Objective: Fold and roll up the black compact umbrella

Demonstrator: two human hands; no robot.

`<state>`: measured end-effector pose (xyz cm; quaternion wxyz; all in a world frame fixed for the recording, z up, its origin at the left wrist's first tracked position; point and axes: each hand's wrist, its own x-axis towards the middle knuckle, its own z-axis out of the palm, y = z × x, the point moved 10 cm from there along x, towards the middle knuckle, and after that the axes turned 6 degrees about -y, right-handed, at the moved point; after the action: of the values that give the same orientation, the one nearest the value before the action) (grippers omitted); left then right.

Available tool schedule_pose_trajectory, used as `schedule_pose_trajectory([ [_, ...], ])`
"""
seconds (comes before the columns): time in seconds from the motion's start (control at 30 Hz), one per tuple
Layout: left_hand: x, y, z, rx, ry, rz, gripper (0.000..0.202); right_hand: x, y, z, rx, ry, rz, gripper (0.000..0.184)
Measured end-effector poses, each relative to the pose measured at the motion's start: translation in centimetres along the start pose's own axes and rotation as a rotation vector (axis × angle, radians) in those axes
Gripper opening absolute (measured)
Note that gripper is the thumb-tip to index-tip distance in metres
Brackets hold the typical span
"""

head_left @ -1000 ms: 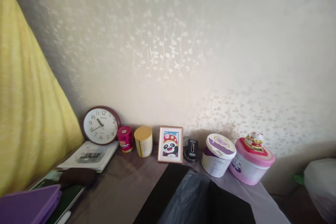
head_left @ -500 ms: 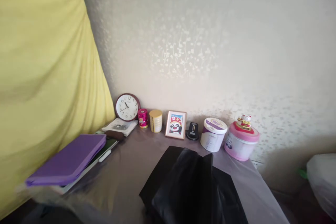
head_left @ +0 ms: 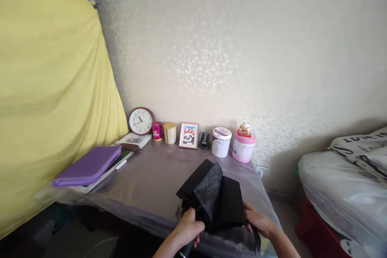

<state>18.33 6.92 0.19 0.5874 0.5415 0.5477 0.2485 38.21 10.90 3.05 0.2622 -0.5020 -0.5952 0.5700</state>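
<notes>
- Black umbrella (head_left: 216,195) is spreading its loose folds over the near part of the grey table (head_left: 142,177), in front of the person.
- Purple folder (head_left: 90,163) is lying at the left side of the table.
- Left hand (head_left: 189,225) is clamping around the lower part of the umbrella, and a dark handle (head_left: 186,248) is showing below the fist.
- Right hand (head_left: 258,219) is touching the umbrella's right edge, where a black strip (head_left: 256,238) is hanging; whether the fingers are pinching, I cannot tell.
- Round clock (head_left: 141,121) is standing near the wall.
- Picture frame (head_left: 189,135) is standing beside a yellow-lidded container (head_left: 169,134).
- Cat figurine (head_left: 244,130) is sitting on a pink-lidded tub (head_left: 242,153).
</notes>
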Motion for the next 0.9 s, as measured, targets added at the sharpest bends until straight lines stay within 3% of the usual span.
schedule_pose_trajectory([
  [0.1,0.6,1.1,0.4,0.153,0.037,0.029,0.042,-1.5,1.6,-0.4,0.032,-0.136,0.061,0.017],
  [0.33,2.8,3.3,1.4,0.475,0.124,0.123,0.054,-6.1,6.5,-6.2,0.133,0.051,0.259,0.030],
  [0.47,2.7,2.8,1.7,0.558,0.100,0.116,0.063,-7.9,8.3,-7.5,0.123,0.085,0.314,0.037],
  [0.6,1.8,1.5,1.5,0.571,0.048,0.127,0.068,-7.8,9.6,-9.1,-0.032,0.108,0.333,0.038],
  [0.67,1.2,1.1,1.4,0.579,0.043,0.132,0.069,-7.1,8.1,-11.1,-0.205,0.216,0.241,0.035],
  [0.77,0.5,1.2,1.2,0.644,0.077,0.156,0.069,-6.8,1.9,-13.8,-0.479,0.520,-0.031,0.027],
  [0.83,0.1,1.4,1.0,0.696,0.100,0.159,0.070,-6.4,-2.2,-13.5,-0.550,0.620,-0.171,0.027],
  [0.9,-0.2,1.6,0.8,0.712,0.108,0.166,0.073,-5.3,-6.3,-11.4,-0.614,0.576,-0.318,0.025],
])
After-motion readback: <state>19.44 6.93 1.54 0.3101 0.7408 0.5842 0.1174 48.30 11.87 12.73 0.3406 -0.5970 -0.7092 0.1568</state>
